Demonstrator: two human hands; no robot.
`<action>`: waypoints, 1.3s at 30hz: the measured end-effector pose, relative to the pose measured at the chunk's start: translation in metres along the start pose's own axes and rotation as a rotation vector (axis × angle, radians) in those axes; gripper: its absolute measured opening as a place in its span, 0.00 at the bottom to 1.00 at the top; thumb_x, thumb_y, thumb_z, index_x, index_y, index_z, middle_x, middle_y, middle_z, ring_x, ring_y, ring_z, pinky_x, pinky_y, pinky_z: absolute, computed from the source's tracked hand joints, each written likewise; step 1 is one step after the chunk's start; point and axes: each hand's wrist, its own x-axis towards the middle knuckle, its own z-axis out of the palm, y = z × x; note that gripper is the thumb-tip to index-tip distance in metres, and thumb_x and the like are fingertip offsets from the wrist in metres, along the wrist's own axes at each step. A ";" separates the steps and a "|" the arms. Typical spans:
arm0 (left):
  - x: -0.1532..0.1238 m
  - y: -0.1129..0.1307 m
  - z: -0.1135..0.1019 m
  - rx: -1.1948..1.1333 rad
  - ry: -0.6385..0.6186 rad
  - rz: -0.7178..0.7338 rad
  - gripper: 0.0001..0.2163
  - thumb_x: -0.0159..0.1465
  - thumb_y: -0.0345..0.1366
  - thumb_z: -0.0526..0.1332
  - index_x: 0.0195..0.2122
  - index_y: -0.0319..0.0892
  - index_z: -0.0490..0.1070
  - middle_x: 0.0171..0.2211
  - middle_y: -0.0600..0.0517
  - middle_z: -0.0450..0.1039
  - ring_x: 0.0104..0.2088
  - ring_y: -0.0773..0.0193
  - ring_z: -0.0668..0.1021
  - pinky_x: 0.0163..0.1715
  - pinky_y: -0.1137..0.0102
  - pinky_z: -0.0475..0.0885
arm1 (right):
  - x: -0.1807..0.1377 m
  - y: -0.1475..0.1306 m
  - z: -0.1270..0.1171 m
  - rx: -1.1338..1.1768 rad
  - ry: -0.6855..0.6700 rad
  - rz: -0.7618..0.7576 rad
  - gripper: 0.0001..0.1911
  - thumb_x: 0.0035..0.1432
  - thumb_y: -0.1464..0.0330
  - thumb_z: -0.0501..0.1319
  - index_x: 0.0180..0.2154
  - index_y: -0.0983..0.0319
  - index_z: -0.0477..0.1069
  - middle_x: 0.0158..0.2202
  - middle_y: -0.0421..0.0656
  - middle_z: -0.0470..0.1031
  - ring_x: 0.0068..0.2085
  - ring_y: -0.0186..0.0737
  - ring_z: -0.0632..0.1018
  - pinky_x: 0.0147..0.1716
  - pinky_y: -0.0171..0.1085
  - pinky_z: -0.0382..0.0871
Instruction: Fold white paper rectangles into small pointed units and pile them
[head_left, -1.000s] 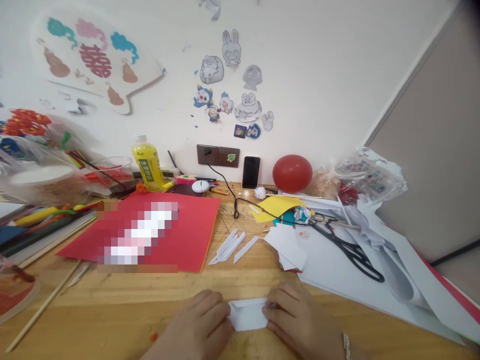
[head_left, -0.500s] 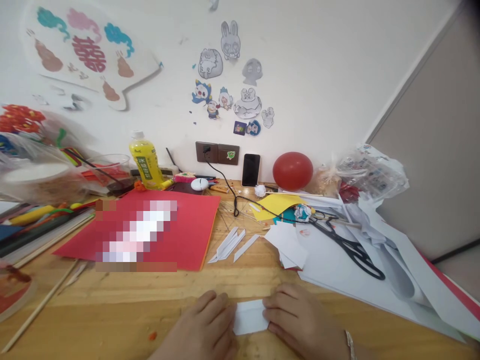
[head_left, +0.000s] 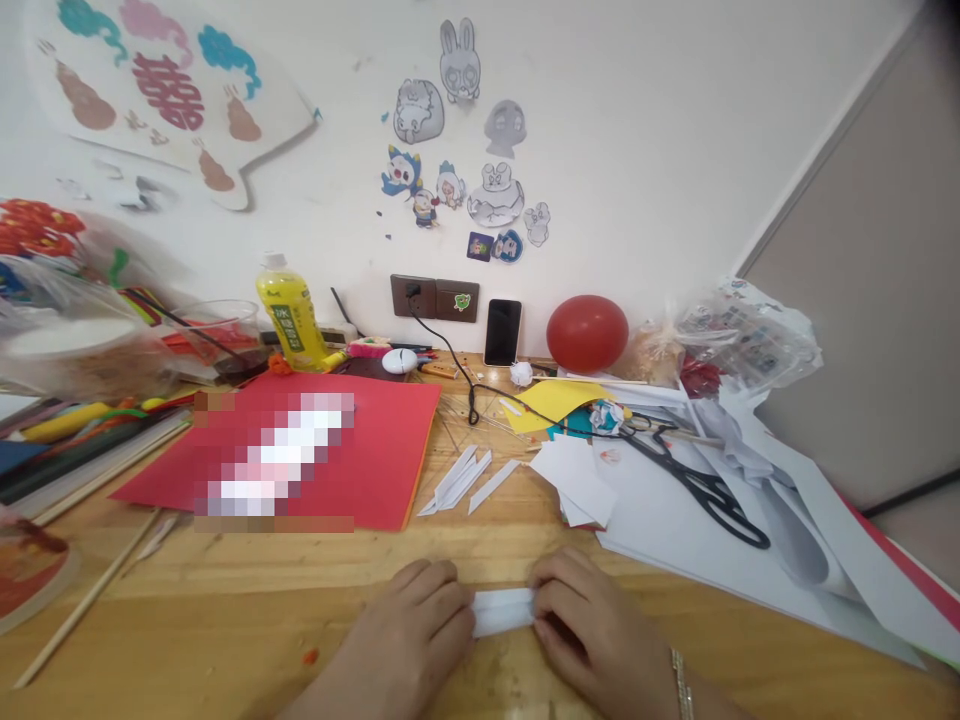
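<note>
Presently both hands are at the near part of the worktop [head_left: 300, 560], and between them is a small folded white paper [head_left: 503, 612]. The left hand [head_left: 416, 622] has its fingers closed together on the left end of this paper, and the right hand [head_left: 581, 618] has its fingers clamped on the right end. Beyond the hands lie some narrow folded strips [head_left: 459, 482], and just to their right there is a pile of white pieces [head_left: 574, 482]. A red sheet [head_left: 386, 450] lies farther left, while black-handled scissors [head_left: 709, 490] rest on large white paper at the right.
</note>
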 end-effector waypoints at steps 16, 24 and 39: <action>-0.002 0.012 0.005 -0.095 -0.130 -0.414 0.09 0.64 0.25 0.53 0.29 0.42 0.67 0.31 0.50 0.67 0.33 0.57 0.71 0.31 0.66 0.66 | 0.000 -0.004 0.009 0.110 0.024 0.325 0.09 0.51 0.79 0.58 0.28 0.61 0.62 0.37 0.42 0.65 0.40 0.42 0.69 0.40 0.42 0.64; 0.006 0.017 0.002 0.038 -0.136 -0.448 0.09 0.63 0.27 0.53 0.27 0.42 0.68 0.29 0.50 0.68 0.31 0.56 0.71 0.28 0.65 0.65 | 0.003 -0.006 0.011 0.062 0.089 0.297 0.09 0.51 0.79 0.57 0.26 0.60 0.61 0.34 0.41 0.65 0.37 0.42 0.68 0.37 0.40 0.63; 0.009 0.014 0.001 0.125 -0.189 -0.511 0.08 0.59 0.28 0.61 0.23 0.41 0.70 0.27 0.49 0.67 0.30 0.55 0.70 0.29 0.63 0.64 | 0.004 -0.012 0.015 -0.240 0.086 0.064 0.07 0.59 0.77 0.59 0.35 0.59 0.70 0.38 0.44 0.70 0.38 0.42 0.69 0.36 0.40 0.66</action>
